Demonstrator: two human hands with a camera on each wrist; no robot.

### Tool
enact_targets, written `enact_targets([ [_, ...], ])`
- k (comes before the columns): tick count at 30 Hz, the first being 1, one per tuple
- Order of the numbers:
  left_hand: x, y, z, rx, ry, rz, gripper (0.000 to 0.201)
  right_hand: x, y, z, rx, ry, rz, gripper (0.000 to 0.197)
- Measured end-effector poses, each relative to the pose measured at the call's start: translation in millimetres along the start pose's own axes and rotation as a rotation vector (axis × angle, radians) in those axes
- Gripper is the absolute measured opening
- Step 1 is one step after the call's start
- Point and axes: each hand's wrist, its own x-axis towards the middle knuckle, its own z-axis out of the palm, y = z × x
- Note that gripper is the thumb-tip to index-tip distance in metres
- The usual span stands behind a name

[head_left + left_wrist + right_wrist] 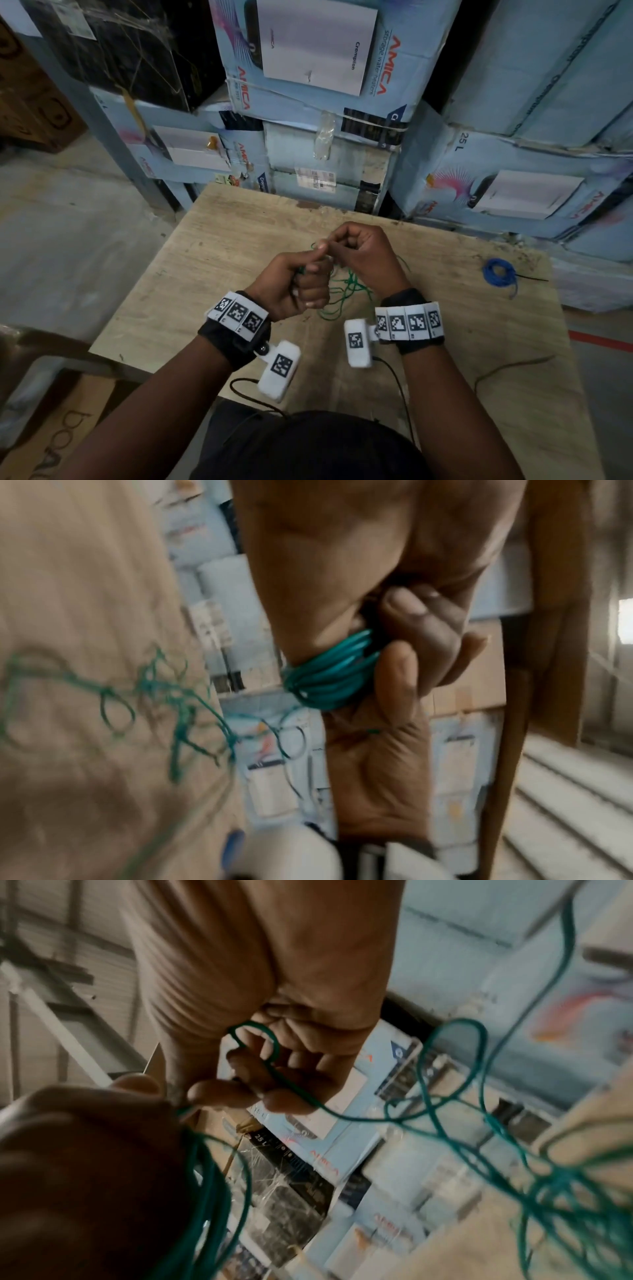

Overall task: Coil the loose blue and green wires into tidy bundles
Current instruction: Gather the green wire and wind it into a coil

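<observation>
Fingers of the left hand are curled into a fist around several turns of green wire; the left wrist view shows those turns packed side by side across the palm under the curled fingertips. Just right of it and touching it, the right hand has its fingers bent, pinching a single strand of the same green wire, which forms a small loop against the palm in the right wrist view. Both hands are raised over the middle of the wooden bench.

From the hands the rest of the green wire hangs down and lies as a loose tangle on the bench, between the two wrists and a little to the right. In the left wrist view this tangle is blurred, so its crossings cannot be followed.

A coiled blue wire lies flat near the far right corner of the bench, well apart from the hands, with one short end trailing toward the near side.

Each wrist carries a black strap with white marker tags and a white camera block. Light blue cardboard cartons printed "AMICA" are stacked behind the far edge of the bench, one marked "25 L". A dark thin cable lies on the near right part of the bench.
</observation>
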Motion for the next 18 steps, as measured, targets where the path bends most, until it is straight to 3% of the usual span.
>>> enact_targets([
  [2,0.8,0.7,0.4,-0.149,-0.062,0.081,0.038,2.4,6.1,13.0,0.024,0.027,0.037,0.025],
  [6,-1.2,5.1,3.6,-0.208,-0.008,0.210,0.036,1.7,16.3,26.4,0.023,0.021,0.174,0.041],
  [13,-8.2,17.1,-26.5,-0.085,0.384,0.327,0.034,-14.2,27.9,0.9,0.217,0.084,0.248,0.023],
  [18,-9.4,8.8,-44.2,0.190,0.590,0.300,0.033,-7.2,24.5,-14.2,0.732,0.206,0.261,0.025],
])
